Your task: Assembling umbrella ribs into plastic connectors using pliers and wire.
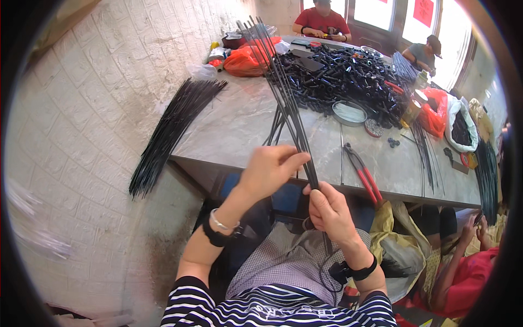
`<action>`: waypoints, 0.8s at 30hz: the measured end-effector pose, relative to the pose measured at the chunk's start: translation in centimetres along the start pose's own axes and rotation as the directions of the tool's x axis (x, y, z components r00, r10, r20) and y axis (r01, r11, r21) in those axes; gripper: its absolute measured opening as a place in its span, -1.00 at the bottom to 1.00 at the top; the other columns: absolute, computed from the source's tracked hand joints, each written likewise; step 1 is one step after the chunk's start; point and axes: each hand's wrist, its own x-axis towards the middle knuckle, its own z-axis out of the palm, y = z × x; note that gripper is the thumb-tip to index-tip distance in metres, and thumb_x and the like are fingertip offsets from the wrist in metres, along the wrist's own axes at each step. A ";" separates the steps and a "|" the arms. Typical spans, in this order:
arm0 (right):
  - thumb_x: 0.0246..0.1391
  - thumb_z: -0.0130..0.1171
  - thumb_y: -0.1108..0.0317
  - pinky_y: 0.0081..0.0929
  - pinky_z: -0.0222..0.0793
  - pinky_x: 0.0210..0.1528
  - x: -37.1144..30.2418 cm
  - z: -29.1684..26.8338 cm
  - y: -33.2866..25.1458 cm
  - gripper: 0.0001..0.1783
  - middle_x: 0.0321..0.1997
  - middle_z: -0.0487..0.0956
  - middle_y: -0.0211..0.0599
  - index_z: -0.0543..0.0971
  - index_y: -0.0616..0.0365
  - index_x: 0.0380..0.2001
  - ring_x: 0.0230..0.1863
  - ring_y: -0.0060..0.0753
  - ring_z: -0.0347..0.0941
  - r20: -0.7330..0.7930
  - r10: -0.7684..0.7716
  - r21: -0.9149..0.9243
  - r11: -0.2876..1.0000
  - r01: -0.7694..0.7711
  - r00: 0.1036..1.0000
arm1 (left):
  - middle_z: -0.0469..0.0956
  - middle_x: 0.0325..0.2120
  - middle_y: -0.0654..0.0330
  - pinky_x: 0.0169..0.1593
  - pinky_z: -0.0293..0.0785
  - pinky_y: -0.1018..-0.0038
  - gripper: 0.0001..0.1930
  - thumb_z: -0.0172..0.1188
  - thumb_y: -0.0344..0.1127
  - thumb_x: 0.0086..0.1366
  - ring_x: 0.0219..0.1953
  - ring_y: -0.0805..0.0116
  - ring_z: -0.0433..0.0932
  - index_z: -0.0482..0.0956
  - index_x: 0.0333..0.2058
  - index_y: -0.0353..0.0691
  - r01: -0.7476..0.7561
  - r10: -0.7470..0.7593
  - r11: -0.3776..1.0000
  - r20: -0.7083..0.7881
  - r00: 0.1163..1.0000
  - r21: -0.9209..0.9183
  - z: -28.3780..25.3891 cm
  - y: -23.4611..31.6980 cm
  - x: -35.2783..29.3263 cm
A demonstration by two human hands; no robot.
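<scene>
A bundle of long, thin black rods (300,131) slants up in front of me, its upper ends fanning out over the table. My right hand (331,211) is closed round the lower part of the bundle, above my lap. Higher up, at the bundle's left side, is my left hand (272,173), slightly blurred. Its thumb and forefinger are bent together against the rods in a pinch. Several more rods cross behind the bundle and pass out of sight behind my left hand.
Black rods (171,131) overhang the table's (218,122) left edge. Beyond lie a large heap of black parts (343,76), a round tin (350,113) and an orange bag (245,59). Red-handled cutters (364,173) lie to the right. Other people sit at the far side and lower right.
</scene>
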 end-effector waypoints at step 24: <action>0.34 -0.18 0.36 -0.68 0.16 -0.62 -3.8 -2.0 -4.4 -0.72 -0.46 0.47 -0.32 0.42 0.34 -0.06 -0.64 -0.67 0.22 0.154 0.143 0.200 0.965 -0.173 0.978 | 0.63 -0.44 0.16 -0.22 0.51 0.55 -0.79 0.15 -0.33 0.33 -0.34 0.44 0.61 0.56 -0.19 -0.37 -0.078 0.199 0.852 0.184 0.963 -0.517 1.8 2.4 4.6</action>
